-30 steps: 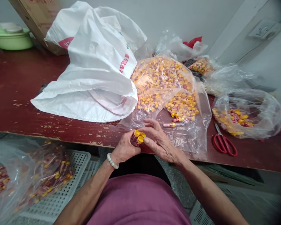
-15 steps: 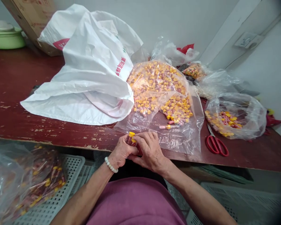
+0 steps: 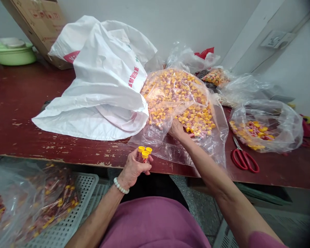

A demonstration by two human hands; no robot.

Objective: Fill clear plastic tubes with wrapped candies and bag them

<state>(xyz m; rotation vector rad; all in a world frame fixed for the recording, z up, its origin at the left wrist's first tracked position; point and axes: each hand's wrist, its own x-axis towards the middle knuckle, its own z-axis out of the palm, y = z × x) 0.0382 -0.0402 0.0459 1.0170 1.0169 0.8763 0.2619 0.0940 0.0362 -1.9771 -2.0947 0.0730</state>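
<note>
My left hand (image 3: 134,167) is closed around three small clear tubes with yellow caps (image 3: 144,155), held upright above the table's front edge. Red-and-white printing or filling shows through their walls. My right hand (image 3: 176,130) reaches into the mouth of a large clear plastic bag (image 3: 209,158), at the near side of a heap of yellow-capped tubes (image 3: 196,119). Its fingertips are hidden by the plastic film and the tubes, so what it touches cannot be made out.
A white woven sack (image 3: 100,100) lies left of the heap. Red-handled scissors (image 3: 244,160) and a smaller clear bag of tubes (image 3: 281,134) are on the right. Below the table (image 3: 54,146) at left, a white perforated crate (image 3: 86,187) holds bagged tubes. A green basin (image 3: 12,55) stands back left.
My right hand has left my left hand and moved forward into the large bag. Three tube caps now show clearly in my left hand. The view has shifted slightly.
</note>
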